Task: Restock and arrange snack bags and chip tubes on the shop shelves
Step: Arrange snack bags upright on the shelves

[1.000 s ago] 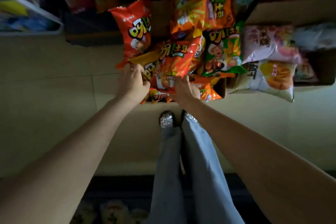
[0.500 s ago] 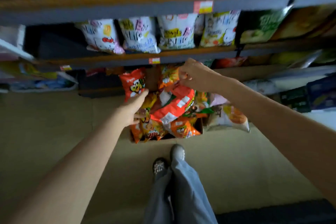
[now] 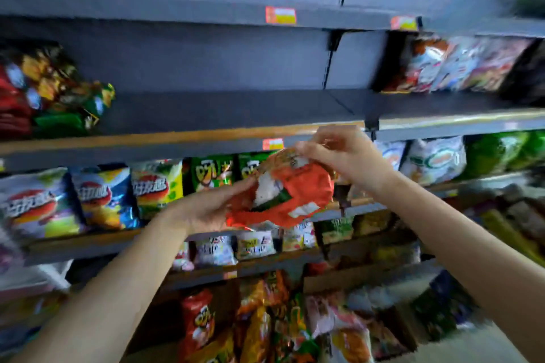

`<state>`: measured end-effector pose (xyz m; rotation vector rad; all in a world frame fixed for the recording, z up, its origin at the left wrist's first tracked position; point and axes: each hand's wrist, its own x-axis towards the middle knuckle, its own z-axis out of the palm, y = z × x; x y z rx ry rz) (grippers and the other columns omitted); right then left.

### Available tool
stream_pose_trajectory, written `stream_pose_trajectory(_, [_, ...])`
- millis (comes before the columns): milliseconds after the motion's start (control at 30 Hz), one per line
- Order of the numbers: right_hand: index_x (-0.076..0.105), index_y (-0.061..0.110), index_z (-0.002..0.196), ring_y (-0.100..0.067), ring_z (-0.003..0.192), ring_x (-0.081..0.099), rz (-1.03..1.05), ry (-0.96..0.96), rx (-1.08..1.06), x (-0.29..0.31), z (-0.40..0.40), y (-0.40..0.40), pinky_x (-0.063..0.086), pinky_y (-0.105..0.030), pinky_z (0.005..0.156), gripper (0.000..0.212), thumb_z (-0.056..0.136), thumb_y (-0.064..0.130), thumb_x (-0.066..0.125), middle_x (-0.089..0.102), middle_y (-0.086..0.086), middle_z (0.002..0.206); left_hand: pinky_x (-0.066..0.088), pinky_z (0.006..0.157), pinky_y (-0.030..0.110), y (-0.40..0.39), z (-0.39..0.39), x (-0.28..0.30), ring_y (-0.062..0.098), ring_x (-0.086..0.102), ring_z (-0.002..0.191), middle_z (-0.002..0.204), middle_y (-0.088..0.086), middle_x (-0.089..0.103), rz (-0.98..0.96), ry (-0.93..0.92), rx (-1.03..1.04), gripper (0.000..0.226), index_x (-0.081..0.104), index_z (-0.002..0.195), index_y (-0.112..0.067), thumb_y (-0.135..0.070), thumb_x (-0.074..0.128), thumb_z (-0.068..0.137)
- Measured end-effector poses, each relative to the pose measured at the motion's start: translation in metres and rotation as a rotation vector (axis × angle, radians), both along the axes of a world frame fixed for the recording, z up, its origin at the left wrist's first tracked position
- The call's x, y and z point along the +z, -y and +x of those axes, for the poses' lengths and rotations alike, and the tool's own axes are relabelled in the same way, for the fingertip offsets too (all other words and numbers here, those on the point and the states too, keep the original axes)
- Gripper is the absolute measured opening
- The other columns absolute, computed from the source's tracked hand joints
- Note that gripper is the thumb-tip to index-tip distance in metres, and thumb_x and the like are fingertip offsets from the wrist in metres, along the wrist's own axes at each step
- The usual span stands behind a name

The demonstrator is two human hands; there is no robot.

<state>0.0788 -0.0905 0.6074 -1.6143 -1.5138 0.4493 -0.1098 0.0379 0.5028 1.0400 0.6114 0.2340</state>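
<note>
An orange-red snack bag is held in front of the shelves at chest height, its back side facing me. My right hand pinches its top edge. My left hand cups its lower left side with the palm up. Just above the hands, a grey shelf has a wide bare stretch in its middle. On the floor stands a cardboard box with several orange, red and pink snack bags.
Red and green bags sit at the left of the bare shelf, more bags at its right. The shelf below holds a row of chip bags and green bags. Lower shelves carry small white packets.
I have lifted the orange-red bag from the floor box up to shelf height. My view has tilted up from the floor to the shelves, and my left hand has joined under the bag.
</note>
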Motion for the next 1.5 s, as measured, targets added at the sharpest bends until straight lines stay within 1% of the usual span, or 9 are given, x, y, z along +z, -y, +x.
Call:
stream_pose_trajectory(100, [0.055,0.021,0.063,0.001,0.054,0.048,0.035,0.179,-0.223,0.016,0.005,-0.006,0.035,-0.015,0.057,0.032,0.074,0.047,0.071,0.05,0.008,0.058,0.052,0.089,0.033,-0.01,0.004,0.043,0.021,0.067,0.096,0.117,0.013,0.065,0.074,0.059,-0.038,0.079,0.07,0.107,-0.01,-0.039,0.094,0.038])
stream_pose_trajectory(300, [0.052,0.011,0.113,-0.016,0.069,0.058,-0.364,-0.065,-0.113,0.023,0.01,-0.039,0.045,-0.026,0.058,0.05,0.085,0.052,0.055,0.061,-0.004,0.096,0.053,0.087,0.026,-0.038,-0.005,0.073,0.014,0.065,0.102,0.115,0.003,0.068,0.381,-0.075,0.144,0.078,0.064,0.109,-0.018,-0.047,0.09,0.041])
stream_pose_trajectory(400, [0.055,0.017,0.119,-0.011,0.067,0.055,-0.337,-0.189,-0.036,0.02,0.01,-0.067,0.04,-0.023,0.057,0.054,0.081,0.056,0.058,0.063,0.0,0.089,0.048,0.092,0.028,-0.048,-0.015,0.083,0.015,0.062,0.105,0.12,0.003,0.065,0.488,-0.117,0.295,0.049,0.06,0.108,-0.021,-0.033,0.08,0.065])
stream_pose_trajectory(633, [0.051,0.016,0.115,-0.008,0.076,0.057,-0.295,-0.27,0.093,0.015,-0.045,-0.169,0.041,-0.021,0.059,0.06,0.071,0.048,0.075,0.061,0.002,0.096,0.047,0.093,0.034,-0.094,-0.075,0.098,0.013,0.063,0.098,0.109,-0.002,0.066,0.839,-0.317,0.578,0.075,0.048,0.115,-0.042,-0.059,0.076,0.047])
stream_pose_trajectory(767, [0.053,0.016,0.109,-0.007,0.066,0.057,-0.267,-0.342,0.159,0.009,-0.079,-0.239,0.041,-0.015,0.046,0.047,0.071,0.023,0.081,0.062,0.005,0.087,0.04,0.095,0.027,-0.143,-0.097,0.092,0.003,0.052,0.106,0.121,-0.009,0.052,0.948,-0.291,0.635,0.074,0.034,0.136,-0.033,-0.023,0.075,0.076])
stream_pose_trajectory(933, [0.051,0.017,0.114,-0.022,0.099,0.062,-0.133,-0.267,-0.004,-0.024,-0.103,-0.343,0.053,-0.04,0.087,0.078,0.047,0.018,0.09,0.066,-0.005,0.109,0.039,0.099,0.032,-0.227,-0.095,0.074,0.024,0.048,0.122,0.132,0.009,0.05,1.087,-0.454,0.696,0.078,0.03,0.142,-0.017,-0.009,0.073,0.078])
stream_pose_trajectory(1067, [0.051,0.02,0.113,-0.008,0.066,0.053,-0.112,-0.282,-0.038,-0.045,-0.113,-0.399,0.042,-0.017,0.048,0.07,0.054,0.013,0.088,0.067,0.0,0.095,0.037,0.088,0.022,-0.273,-0.085,0.066,0.015,0.049,0.112,0.12,-0.002,0.051,1.084,-0.474,0.758,0.071,0.031,0.142,-0.018,-0.009,0.068,0.082])
stream_pose_trajectory(1267, [0.055,0.011,0.11,-0.002,0.025,0.044,-0.258,-0.026,-0.059,-0.038,-0.131,-0.443,0.034,-0.014,0.028,0.048,0.07,0.023,0.079,0.056,0.001,0.068,0.036,0.103,0.041,-0.314,-0.093,0.064,0.037,0.044,0.123,0.134,0.02,0.047,1.157,-0.723,0.802,0.07,0.026,0.144,-0.017,-0.019,0.061,0.084])
stream_pose_trajectory(1500, [0.063,0.008,0.092,-0.026,0.081,0.064,0.007,-0.315,-0.098,-0.064,-0.119,-0.427,0.056,-0.051,0.077,0.031,0.066,-0.003,0.076,0.065,-0.012,0.088,0.03,0.099,0.04,-0.279,-0.078,0.056,0.037,0.037,0.122,0.132,0.02,0.038,1.38,-0.781,0.836,0.067,0.025,0.145,-0.021,-0.031,0.059,0.088])
